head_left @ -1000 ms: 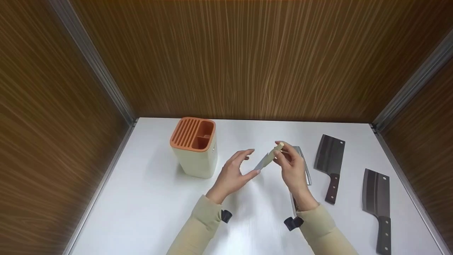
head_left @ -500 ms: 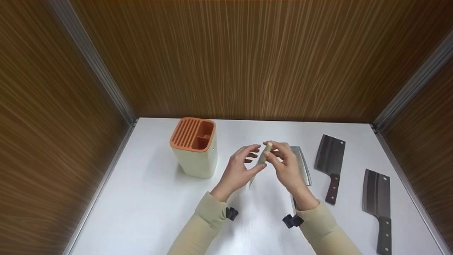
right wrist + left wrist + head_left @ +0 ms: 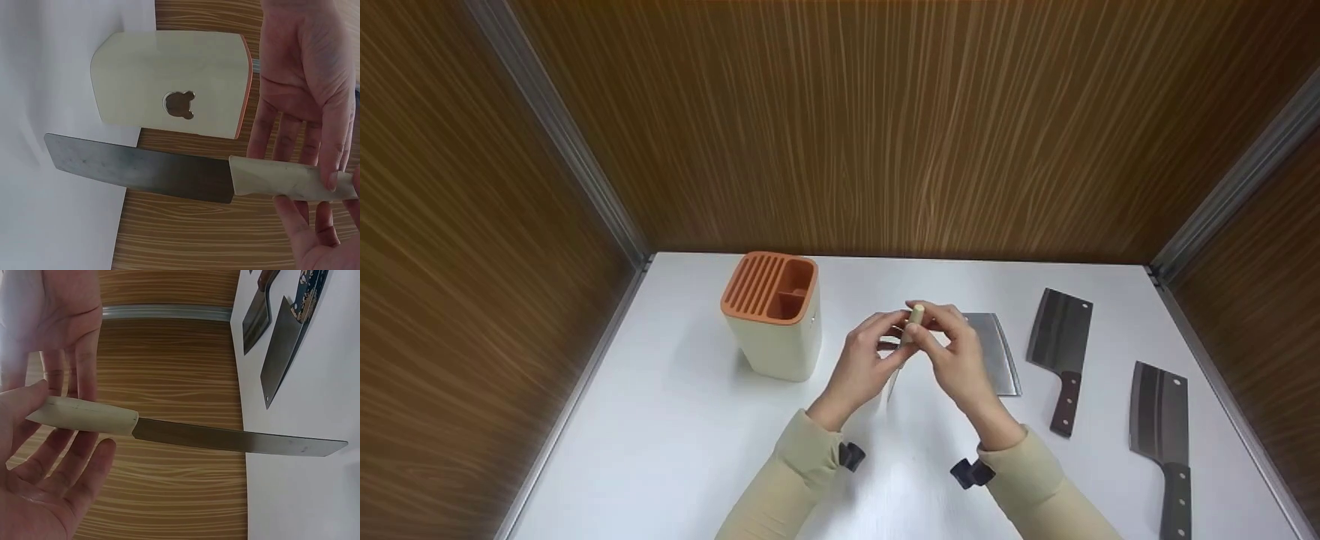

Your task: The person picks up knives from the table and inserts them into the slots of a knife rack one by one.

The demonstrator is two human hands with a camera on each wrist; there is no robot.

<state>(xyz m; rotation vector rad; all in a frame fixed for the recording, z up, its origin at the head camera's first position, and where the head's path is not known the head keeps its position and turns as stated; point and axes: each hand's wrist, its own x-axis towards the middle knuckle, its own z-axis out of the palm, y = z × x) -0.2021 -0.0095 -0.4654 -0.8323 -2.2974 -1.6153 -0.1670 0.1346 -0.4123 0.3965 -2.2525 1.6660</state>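
Observation:
A kitchen knife with a cream handle (image 3: 916, 319) is up off the table between both hands, its blade pointing down. My right hand (image 3: 951, 356) pinches the upper end of the handle. The left hand (image 3: 861, 361) meets it from the other side, thumb across the front of the handle and fingertips behind. In the left wrist view the long, square-ended blade (image 3: 191, 437) shows bare below the handle. Left of the hands stands a cream knife block (image 3: 776, 352) with an orange slotted top (image 3: 754, 283) and two larger openings.
A grey cleaver (image 3: 994, 356) lies partly hidden behind the right hand. Farther right rest a brown-handled cleaver (image 3: 1061, 330) and a dark-handled cleaver (image 3: 1159, 416). Wood-grain panels (image 3: 840, 127) close in the white table (image 3: 660, 435) at the back and sides.
The right hand has moved left and turned the knife from slanted to blade down. The left hand has come in closer, its thumb and fingers now at the handle.

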